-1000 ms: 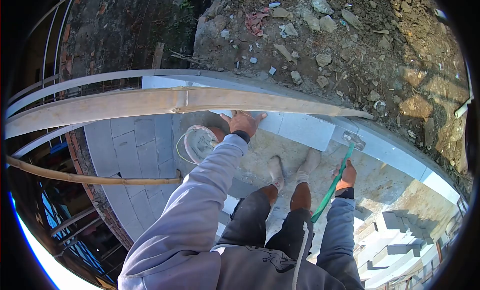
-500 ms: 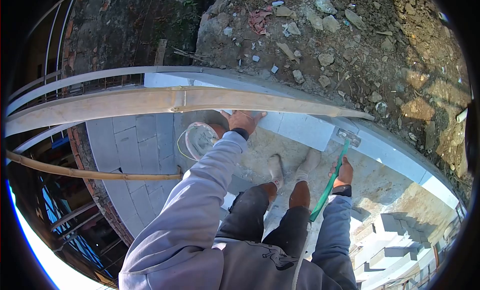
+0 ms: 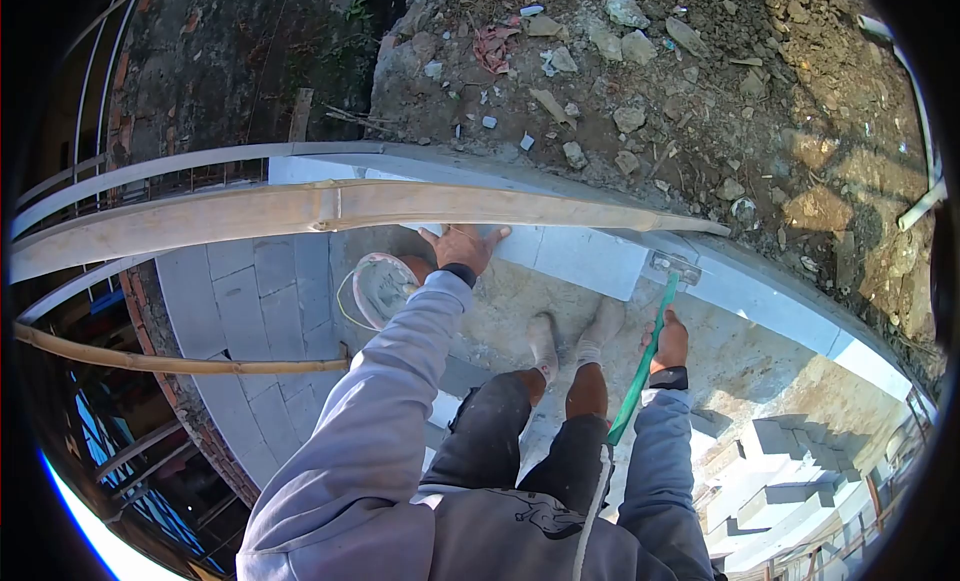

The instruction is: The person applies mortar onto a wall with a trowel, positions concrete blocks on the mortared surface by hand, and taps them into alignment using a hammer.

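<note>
My left hand (image 3: pixel 463 247) lies with fingers spread on a pale grey block (image 3: pixel 515 249) of the low wall, partly behind a bamboo strip. In my right hand (image 3: pixel 668 343) is the green handle of a hammer (image 3: pixel 640 381). Its metal head is by the exposed end of a white block (image 3: pixel 590 264), over the lower course of blocks (image 3: pixel 770 313); whether it touches the block I cannot tell. A round bucket (image 3: pixel 384 291) with grey residue inside stands just left of my left hand.
A long bamboo strip (image 3: pixel 440 203) crosses above the wall, and a bamboo pole (image 3: pixel 180 363) juts in at left. Stacked blocks (image 3: pixel 790 471) stand at lower right. Beyond the wall lies rubble-strewn soil (image 3: pixel 640 91). My feet (image 3: pixel 572 339) are on the dusty floor.
The whole scene has shifted slightly left in view as the camera moved. My left hand stays on the block, and the hammer head stays by the block's end.
</note>
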Motion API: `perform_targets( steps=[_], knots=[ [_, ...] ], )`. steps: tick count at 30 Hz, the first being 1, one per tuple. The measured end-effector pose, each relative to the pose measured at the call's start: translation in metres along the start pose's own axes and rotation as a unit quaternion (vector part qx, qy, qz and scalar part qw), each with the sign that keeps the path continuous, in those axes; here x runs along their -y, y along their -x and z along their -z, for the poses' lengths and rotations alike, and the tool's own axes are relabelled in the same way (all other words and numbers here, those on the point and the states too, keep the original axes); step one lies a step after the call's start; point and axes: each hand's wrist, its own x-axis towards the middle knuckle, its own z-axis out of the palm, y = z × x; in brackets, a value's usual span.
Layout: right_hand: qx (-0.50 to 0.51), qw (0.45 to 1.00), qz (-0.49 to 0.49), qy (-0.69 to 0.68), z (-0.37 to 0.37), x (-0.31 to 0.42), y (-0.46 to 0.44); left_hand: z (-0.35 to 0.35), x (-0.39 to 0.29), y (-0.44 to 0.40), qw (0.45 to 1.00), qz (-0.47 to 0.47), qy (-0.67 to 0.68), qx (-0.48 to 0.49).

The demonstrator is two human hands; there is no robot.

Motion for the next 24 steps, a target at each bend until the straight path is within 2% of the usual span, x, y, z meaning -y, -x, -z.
perform_targets(
  steps=[4,7,10,13,16,19,24],
  knots=[
    [-0.056,0.998,-0.008,0.001,0.022,-0.008,0.031,0.000,0.000,0.006,1.000,-0.013,0.002,-0.024],
    [-0.112,0.989,0.060,0.075,0.036,-0.027,0.066,-0.003,0.000,0.004,0.999,-0.012,0.023,-0.028],
    [-0.108,0.961,0.171,0.189,0.047,-0.054,0.099,-0.007,0.004,0.006,0.996,-0.032,0.029,-0.075],
    [-0.127,0.845,0.396,0.336,0.032,-0.074,0.141,-0.009,0.028,-0.012,0.994,-0.053,0.084,-0.049],
    [-0.013,0.822,0.483,0.301,-0.012,-0.067,0.160,-0.012,0.061,-0.018,0.987,-0.061,0.112,-0.100],
    [0.084,0.804,0.467,0.357,-0.064,-0.073,0.129,-0.012,0.070,-0.015,0.988,0.022,0.090,-0.121],
    [0.137,0.791,0.468,0.368,-0.170,-0.074,0.106,-0.034,0.084,-0.027,0.985,-0.024,0.020,-0.170]
  ],
)
